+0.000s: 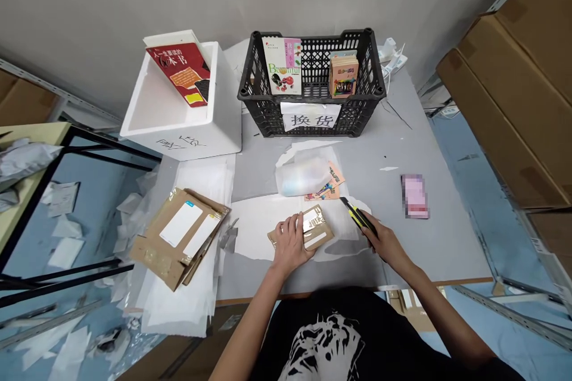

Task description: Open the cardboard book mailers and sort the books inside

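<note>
Pressing down on a small cardboard parcel (318,227), the left hand (289,245) is laid flat, its grip loosely spread and closed around nothing. The parcel is placed on the tabletop (402,149), in front of the black crate (378,92) and well apart from it. A yellow utility knife (357,217) is held firmly in the closed grip of the right hand (385,244), in front of the crate's right corner.

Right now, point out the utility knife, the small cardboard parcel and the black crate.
utility knife (355,216), head view, yellow-black handle.
small cardboard parcel (320,231), head view, top face.
black crate (263,116), head view, front wall.
</note>
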Tool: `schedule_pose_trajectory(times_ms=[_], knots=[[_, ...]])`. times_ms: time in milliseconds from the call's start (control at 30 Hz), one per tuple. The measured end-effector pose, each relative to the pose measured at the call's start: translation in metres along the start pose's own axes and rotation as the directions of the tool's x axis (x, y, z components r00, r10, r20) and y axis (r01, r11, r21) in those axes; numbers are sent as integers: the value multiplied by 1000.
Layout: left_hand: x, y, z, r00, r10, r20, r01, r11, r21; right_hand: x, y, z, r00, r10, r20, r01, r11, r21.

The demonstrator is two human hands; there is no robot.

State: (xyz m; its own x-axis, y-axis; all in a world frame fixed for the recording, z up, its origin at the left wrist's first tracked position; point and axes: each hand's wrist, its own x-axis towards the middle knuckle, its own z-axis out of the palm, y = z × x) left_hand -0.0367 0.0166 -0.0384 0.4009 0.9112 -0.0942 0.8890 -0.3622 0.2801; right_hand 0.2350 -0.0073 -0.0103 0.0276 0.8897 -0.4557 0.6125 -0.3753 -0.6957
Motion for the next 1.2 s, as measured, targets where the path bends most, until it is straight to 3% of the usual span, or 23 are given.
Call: schedule_pose_trajectory(times_ms=[133,300,467,600,733,967,1200], knots=[[1,-1,2,1000,-1,6,1,1000,5,-8,-33,-11,990,-127,61,137,971,-196],[1,-1,5,1000,-15,13,14,999,30,-4,-43,-3,974,-219,57,226,930,-289],[2,0,3,999,-21,24,20,1000,15,-1,-43,5,976,-190,105,211,948,-239],[3,1,3,999,-31,25,30,999,13,-1,-49,4,973,-153,170,198,936,-290],[3,0,4,999,-35,26,35,999,9,-3,-48,5,975,-158,157,203,922,-330],[3,-2,5,999,-25,33,24,999,28,0,-37,5,982,-99,161,136,962,-236],[4,-2,6,1000,-7,8,6,998,63,10,-33,-7,952,-123,280,170,974,-147]])
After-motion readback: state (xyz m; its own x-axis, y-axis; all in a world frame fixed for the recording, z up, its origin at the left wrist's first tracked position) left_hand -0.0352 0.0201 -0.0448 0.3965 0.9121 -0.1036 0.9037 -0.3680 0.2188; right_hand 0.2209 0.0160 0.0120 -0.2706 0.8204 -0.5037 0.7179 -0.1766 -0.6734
